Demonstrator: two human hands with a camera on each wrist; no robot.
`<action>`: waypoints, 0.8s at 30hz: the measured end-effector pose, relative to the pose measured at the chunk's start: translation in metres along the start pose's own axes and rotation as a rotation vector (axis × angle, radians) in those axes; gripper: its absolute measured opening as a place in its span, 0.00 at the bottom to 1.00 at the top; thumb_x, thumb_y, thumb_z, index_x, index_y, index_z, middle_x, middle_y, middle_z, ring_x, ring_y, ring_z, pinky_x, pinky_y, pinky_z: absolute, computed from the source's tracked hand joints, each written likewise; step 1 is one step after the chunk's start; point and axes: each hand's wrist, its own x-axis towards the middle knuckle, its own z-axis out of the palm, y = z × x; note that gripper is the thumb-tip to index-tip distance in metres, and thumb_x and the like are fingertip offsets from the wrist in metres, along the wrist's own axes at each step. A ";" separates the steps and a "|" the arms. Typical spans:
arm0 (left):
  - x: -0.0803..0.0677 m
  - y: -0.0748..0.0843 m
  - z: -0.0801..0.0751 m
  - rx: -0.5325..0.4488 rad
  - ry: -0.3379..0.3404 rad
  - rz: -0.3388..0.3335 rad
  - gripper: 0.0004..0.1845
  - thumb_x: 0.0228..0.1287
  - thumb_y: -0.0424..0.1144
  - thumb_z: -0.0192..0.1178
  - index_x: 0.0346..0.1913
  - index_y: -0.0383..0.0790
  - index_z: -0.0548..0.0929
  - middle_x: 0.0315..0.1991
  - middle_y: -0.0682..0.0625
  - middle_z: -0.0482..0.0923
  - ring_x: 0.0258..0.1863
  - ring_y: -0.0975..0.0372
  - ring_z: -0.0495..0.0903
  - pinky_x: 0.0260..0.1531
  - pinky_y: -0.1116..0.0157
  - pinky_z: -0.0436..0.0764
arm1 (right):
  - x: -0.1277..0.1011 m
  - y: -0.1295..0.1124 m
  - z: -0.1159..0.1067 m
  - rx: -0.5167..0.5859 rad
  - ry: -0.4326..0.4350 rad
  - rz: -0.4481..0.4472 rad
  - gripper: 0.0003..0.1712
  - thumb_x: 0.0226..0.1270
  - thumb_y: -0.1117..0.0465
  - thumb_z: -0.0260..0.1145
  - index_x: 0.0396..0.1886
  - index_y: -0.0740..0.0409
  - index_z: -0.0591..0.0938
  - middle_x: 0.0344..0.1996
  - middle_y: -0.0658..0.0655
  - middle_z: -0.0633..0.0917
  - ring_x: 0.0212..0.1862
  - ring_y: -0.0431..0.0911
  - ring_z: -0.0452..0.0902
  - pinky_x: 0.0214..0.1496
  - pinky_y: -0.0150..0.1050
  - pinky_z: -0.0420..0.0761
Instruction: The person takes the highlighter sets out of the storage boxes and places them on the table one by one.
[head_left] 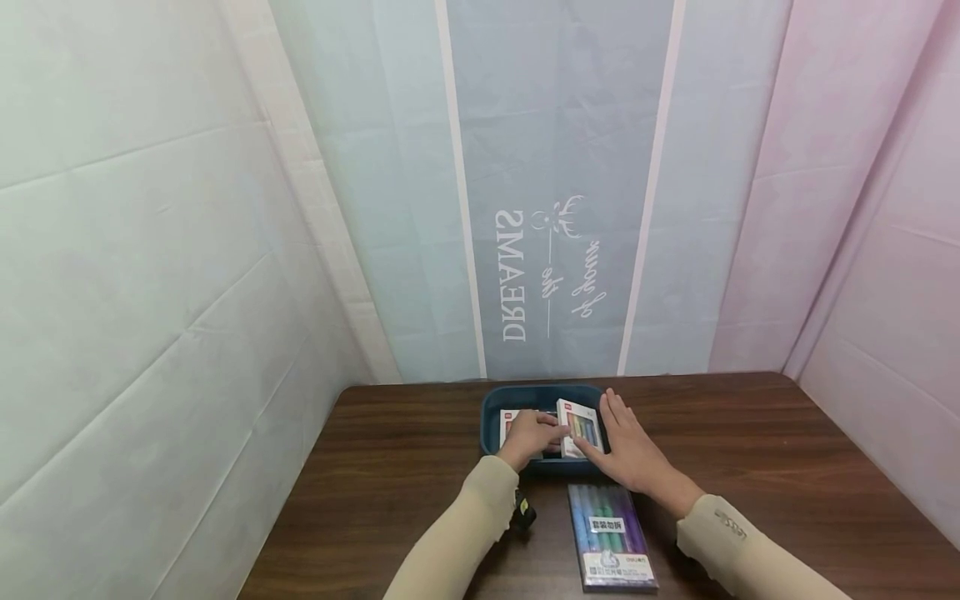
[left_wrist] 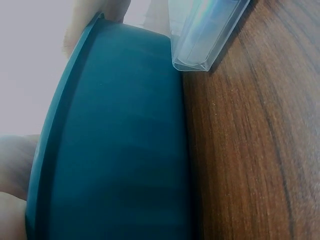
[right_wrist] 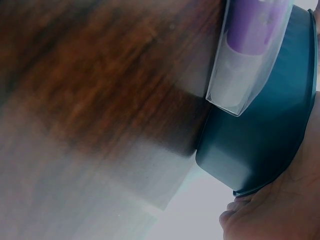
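Note:
A dark teal plastic bin (head_left: 543, 468) holds two white boxes at the back middle of the table. My left hand (head_left: 531, 437) reaches over its front rim, partly covering the left box (head_left: 507, 418). The fingertips of that hand are right at the left edge of the other box (head_left: 581, 428), which leans and shows a picture of colored sticks. My right hand (head_left: 633, 446) lies along the bin's right side, fingers straight, thumb beside the leaning box. In both wrist views the bin's outer wall (left_wrist: 120, 125) hides much of the hands.
A clear case of blue, green and purple markers (head_left: 609, 533) lies on the wooden table (head_left: 390, 492) in front of the bin. A small black device (head_left: 523, 512) shows by the left wrist. Printed fabric (head_left: 555, 125) hangs behind the table, with pale walls at either side.

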 end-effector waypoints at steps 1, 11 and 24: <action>0.000 0.000 0.000 0.002 0.002 -0.001 0.15 0.71 0.40 0.74 0.52 0.33 0.89 0.37 0.49 0.88 0.35 0.60 0.91 0.41 0.61 0.92 | 0.000 0.000 0.000 0.002 -0.002 0.001 0.62 0.77 0.30 0.61 0.84 0.76 0.52 0.85 0.75 0.50 0.84 0.71 0.45 0.83 0.69 0.51; 0.000 0.003 -0.002 -0.012 -0.014 0.004 0.15 0.72 0.39 0.73 0.53 0.32 0.89 0.38 0.48 0.88 0.36 0.59 0.91 0.42 0.60 0.92 | 0.000 0.000 0.000 0.003 -0.003 -0.002 0.62 0.77 0.29 0.61 0.84 0.75 0.52 0.85 0.75 0.49 0.84 0.72 0.45 0.83 0.70 0.52; 0.002 0.008 -0.008 -0.010 0.007 -0.012 0.16 0.72 0.39 0.73 0.55 0.31 0.88 0.40 0.46 0.88 0.37 0.59 0.91 0.42 0.61 0.92 | -0.001 -0.002 -0.002 0.007 -0.009 0.005 0.63 0.77 0.29 0.61 0.83 0.76 0.53 0.84 0.75 0.50 0.84 0.72 0.45 0.83 0.70 0.51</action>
